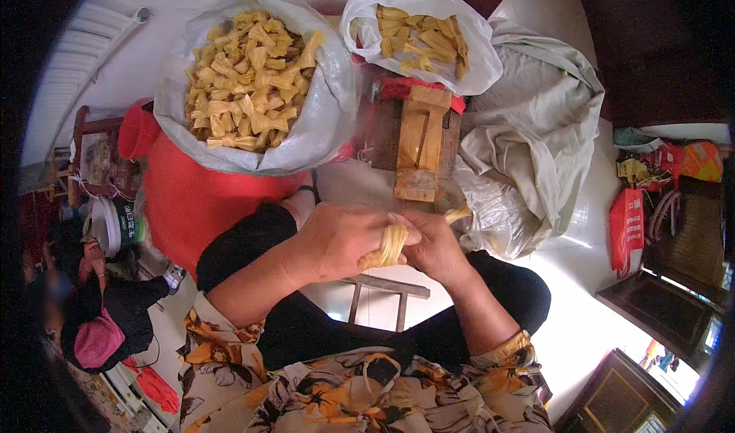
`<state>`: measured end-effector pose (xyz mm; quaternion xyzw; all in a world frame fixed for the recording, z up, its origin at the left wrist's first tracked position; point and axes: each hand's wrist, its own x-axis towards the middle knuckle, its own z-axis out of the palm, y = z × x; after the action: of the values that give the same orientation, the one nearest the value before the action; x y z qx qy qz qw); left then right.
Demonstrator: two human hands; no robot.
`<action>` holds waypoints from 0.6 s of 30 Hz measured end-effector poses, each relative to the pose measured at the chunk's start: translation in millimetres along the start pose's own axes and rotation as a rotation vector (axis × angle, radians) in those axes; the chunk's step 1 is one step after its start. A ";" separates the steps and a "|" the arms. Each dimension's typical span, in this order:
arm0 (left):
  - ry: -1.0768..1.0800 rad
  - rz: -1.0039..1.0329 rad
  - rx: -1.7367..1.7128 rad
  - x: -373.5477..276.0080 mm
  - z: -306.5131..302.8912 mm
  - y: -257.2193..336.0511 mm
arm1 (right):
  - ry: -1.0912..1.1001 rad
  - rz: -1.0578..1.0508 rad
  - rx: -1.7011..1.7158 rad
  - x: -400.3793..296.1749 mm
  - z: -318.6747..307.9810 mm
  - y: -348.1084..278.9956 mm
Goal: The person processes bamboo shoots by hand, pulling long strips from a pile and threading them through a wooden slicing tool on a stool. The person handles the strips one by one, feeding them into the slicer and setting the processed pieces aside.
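My left hand [339, 240] and my right hand [433, 243] meet above my lap. Between them is a yellow strip of dried plant leaf [392, 247], bent into a loop and held in the fingers of both hands. A pale yellow end [457, 213] sticks out beyond my right hand. Ahead to the left, a big plastic sack [336, 105] holds many knotted yellow pieces [252, 82]. A smaller white bag [485, 60] with flat yellow-brown pieces [436, 37] stands further right. In front of my hands is a wooden block with a slot [422, 140].
A red cloth-like surface [189, 203] lies under the big sack. Grey fabric [528, 105] and clear plastic [494, 209] are heaped at the right. A wooden stool frame [390, 286] shows between my knees. Another person [109, 312] sits at the far left beside a white bucket [109, 226].
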<state>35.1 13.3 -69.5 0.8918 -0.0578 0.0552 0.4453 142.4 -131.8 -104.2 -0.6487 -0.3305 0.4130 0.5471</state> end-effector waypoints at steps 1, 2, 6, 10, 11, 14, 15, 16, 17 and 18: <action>-0.016 0.025 0.123 -1.3 -6.4 0.1 | -0.087 0.215 0.204 -0.5 -1.1 -3.5; -0.032 0.051 0.245 -1.5 -10.7 0.8 | -0.173 0.431 0.407 -0.8 -3.6 -10.6; 0.130 0.203 0.296 -1.1 -15.5 3.2 | -0.275 0.656 1.098 -13.7 9.4 2.4; 0.348 0.164 0.367 -3.7 3.3 -6.1 | 0.159 0.461 0.873 -6.7 18.0 -4.3; 0.384 0.111 0.404 -4.6 3.1 -7.5 | 0.177 0.406 0.819 -7.8 13.9 -3.2; 0.328 -0.052 0.295 -3.1 2.2 -10.1 | 0.250 0.294 0.542 -9.4 9.4 -10.8; 0.318 -0.103 0.254 -2.8 3.3 -11.9 | 0.194 0.283 0.440 -12.5 1.7 -6.8; 0.189 -0.182 0.209 -5.4 2.3 -9.9 | 0.139 0.270 0.338 -13.5 -1.9 -4.5; 0.160 -0.211 0.184 -7.1 4.5 -9.1 | 0.113 0.122 0.127 -12.6 -1.0 -3.4; 0.129 -0.243 0.159 -7.6 9.9 -8.9 | 0.085 -0.025 -0.081 -11.5 0.6 -2.3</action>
<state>29.5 11.1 -83.5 0.9192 0.0838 0.0626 0.3795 136.8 -141.3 -99.9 -0.6829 -0.3315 0.3645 0.5393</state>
